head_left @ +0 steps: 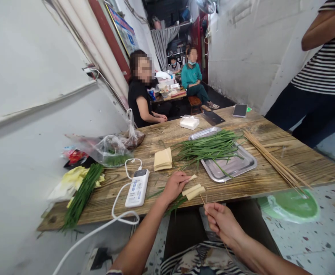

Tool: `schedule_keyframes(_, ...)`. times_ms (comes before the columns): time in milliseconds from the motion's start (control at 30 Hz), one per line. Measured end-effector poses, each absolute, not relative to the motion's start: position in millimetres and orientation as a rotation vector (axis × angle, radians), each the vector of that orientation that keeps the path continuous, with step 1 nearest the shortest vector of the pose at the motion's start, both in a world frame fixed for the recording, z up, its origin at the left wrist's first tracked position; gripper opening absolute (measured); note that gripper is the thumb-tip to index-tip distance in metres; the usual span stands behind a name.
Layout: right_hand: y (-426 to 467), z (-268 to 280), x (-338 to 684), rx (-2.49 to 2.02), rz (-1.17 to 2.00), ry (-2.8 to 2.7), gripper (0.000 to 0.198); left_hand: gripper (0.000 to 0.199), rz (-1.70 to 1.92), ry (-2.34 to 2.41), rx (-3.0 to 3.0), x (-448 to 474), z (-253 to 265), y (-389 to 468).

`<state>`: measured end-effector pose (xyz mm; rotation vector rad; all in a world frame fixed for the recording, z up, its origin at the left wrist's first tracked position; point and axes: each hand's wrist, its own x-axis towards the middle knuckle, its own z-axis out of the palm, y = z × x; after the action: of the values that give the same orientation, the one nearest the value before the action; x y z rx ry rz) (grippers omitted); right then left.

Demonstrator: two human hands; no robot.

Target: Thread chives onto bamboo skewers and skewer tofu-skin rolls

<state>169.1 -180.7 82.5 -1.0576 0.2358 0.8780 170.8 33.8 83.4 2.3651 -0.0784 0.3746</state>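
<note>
My right hand (220,221) is closed in a pinch around a thin bamboo skewer (202,198), which slants up and to the left. Two pale rolled tofu sheets (195,193) sit side by side on the skewer. Beyond them, my left hand (175,186) pinches another tofu roll (193,177) near the skewer's tip; most of that roll is behind the fingers. Green chives (176,203) lie under and beside my left hand. A stack of square tofu sheets (163,159) is just past it. More chives (209,147) rest across a metal tray (249,163).
Loose skewers (270,158) lie at the right. A power bank (137,188) with a white cable, a chive bundle (83,194) and plastic bags (110,149) occupy the left. A white box (189,122) and phone (240,110) are at the far edge. Several people are nearby.
</note>
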Motion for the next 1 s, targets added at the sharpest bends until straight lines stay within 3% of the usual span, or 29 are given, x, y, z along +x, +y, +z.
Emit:
schedule_keyframes(367, -173.4, 82.6, 167.8, -1.023, 0.876, 0.335, 0.033, 0.023, 0.322, -0.094, 2.332, 173.1, 76.0, 41.5)
schedule_keyframes(600, -201.4, 75.8, 158.8, -1.504, 0.769, -0.061, 0.039, 0.023, 0.297, -0.101, 2.316, 174.8, 79.6, 40.5)
schedule_keyframes(1000, -185.7, 60.3, 162.4, -1.835, 0.438, -0.418, 0.038, 0.023, 0.264, -0.139, 2.306, 177.8, 83.3, 41.1)
